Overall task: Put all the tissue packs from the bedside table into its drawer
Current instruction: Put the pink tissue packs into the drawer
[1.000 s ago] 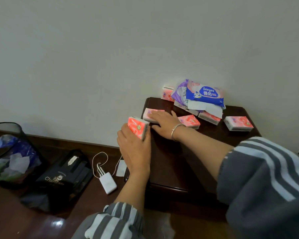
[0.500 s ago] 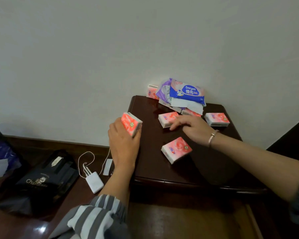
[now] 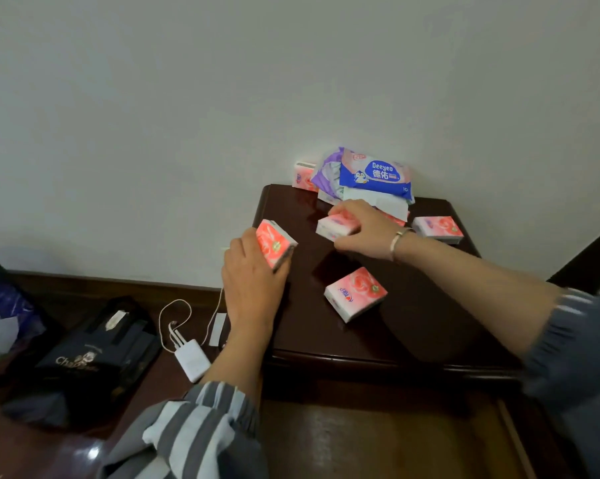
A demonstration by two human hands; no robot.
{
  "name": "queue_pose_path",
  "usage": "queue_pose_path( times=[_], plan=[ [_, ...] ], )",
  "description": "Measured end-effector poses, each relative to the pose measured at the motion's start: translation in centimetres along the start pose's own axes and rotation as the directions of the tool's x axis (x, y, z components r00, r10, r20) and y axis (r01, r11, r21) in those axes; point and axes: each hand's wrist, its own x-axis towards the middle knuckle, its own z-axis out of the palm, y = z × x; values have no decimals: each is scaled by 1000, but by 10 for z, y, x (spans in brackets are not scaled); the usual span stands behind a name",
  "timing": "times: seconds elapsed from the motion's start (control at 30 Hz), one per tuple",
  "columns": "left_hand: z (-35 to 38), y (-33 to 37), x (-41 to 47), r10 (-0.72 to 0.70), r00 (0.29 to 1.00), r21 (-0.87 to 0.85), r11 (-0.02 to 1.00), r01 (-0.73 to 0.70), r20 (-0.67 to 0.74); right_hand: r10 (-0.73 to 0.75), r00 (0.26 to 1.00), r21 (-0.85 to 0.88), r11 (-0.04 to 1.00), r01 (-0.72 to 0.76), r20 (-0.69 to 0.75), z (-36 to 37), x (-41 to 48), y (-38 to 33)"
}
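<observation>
Here, the left grip [image 3: 253,288] holds one pink tissue pack [image 3: 274,245] at the left edge of the worktop [image 3: 412,323]; the right grip [image 3: 367,229] curls round a second pack [image 3: 336,225] further back. They look light, soft and slick-wrapped, best pinched across the narrow sides.

tissue packs [image 3: 356,293] on bedside table [image 3: 412,333], charger [image 3: 192,359] left

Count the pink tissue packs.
6 packs: one in left hand, one under right hand, one mid-table, one far right, one by the wall, one beneath the blue pack; more may hide.
</observation>
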Motion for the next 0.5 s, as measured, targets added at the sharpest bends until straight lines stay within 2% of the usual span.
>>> queue_pose_path(
  times=[0.07,0.17,0.3,0.4,0.5],
  plan=[
    [1,0,0,4,1000,2,1000,-4,-3,-87,991,-49,995,92,97,-6,-28,1],
    [1,-1,0,4,1000,21,1000,-5,10,-9,985,-239,970,50,172,18,-60,13],
    [3,-1,0,53,997,50,997,-55,48,158,986,-165,972,-166,-59,56,-73,10],
    [3,-1,0,44,991,20,999,-47,128,115,965,-249,953,-174,-235,73,-73,2],
    [-3,0,-1,2,977,-6,1000,-1,215,74,976,-277,952,-130,-207,73,-74,-1]
  ],
)
